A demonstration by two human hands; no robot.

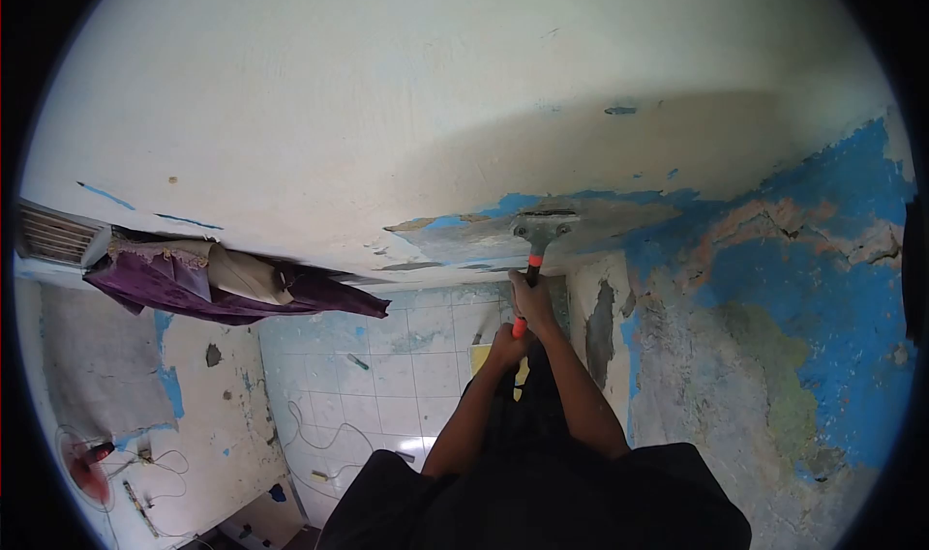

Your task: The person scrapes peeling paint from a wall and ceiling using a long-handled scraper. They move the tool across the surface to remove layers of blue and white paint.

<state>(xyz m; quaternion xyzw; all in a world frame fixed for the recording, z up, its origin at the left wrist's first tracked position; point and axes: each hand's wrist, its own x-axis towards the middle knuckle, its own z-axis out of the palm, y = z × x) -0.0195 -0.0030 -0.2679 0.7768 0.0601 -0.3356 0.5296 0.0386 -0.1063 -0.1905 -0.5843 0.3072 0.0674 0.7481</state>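
Note:
A long-handled wall scraper [544,231] with a wide metal head and a black and red handle points away from me. Its blade lies at the wall [464,134], along the edge of a patch where the pale paint is gone and blue and grey layers show. My right hand [531,300] is wrapped round the handle just below the upper red band. Lower down, my left hand [507,345] closes on the handle near the second red band. Both arms reach forward together from my dark clothing.
Purple cloth [194,284] hangs by a vent [63,236] at left. A fan [87,468] stands lower left. White cable [329,444] and a small tool [358,361] lie on the tiled floor [387,342]. The right wall [764,327] shows peeling blue paint.

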